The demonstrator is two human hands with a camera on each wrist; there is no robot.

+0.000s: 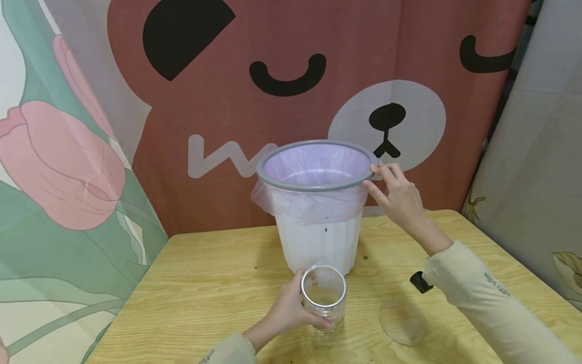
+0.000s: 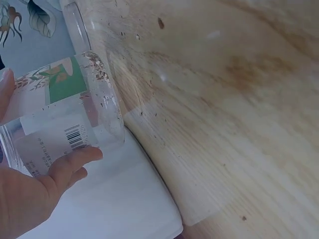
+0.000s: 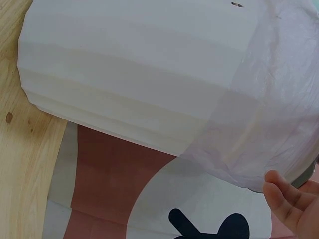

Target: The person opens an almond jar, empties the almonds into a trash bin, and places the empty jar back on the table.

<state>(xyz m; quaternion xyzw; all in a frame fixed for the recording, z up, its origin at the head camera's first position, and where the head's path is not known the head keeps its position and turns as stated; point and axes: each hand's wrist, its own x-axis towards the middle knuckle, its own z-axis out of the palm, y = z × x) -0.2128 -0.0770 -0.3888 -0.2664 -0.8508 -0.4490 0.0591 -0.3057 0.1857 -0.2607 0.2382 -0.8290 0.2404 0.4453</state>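
Left hand (image 1: 291,308) at 6 o'clock, fingers wrapped round empty glass jar (image 1: 324,297) upright on bench (image 1: 191,293). Right hand (image 1: 395,194) at 3 o'clock of white bin (image 1: 318,242), fingers pinching grey rim (image 1: 291,183), likely steadying it. Clear lid (image 1: 402,321) flat at 5 o'clock.

Head view: looks forward and down over my bench (image 1: 204,283). Left wrist view: very near the glass jar (image 2: 65,114). Right wrist view: close under the bin (image 3: 129,79). Bin and bench shared with head.
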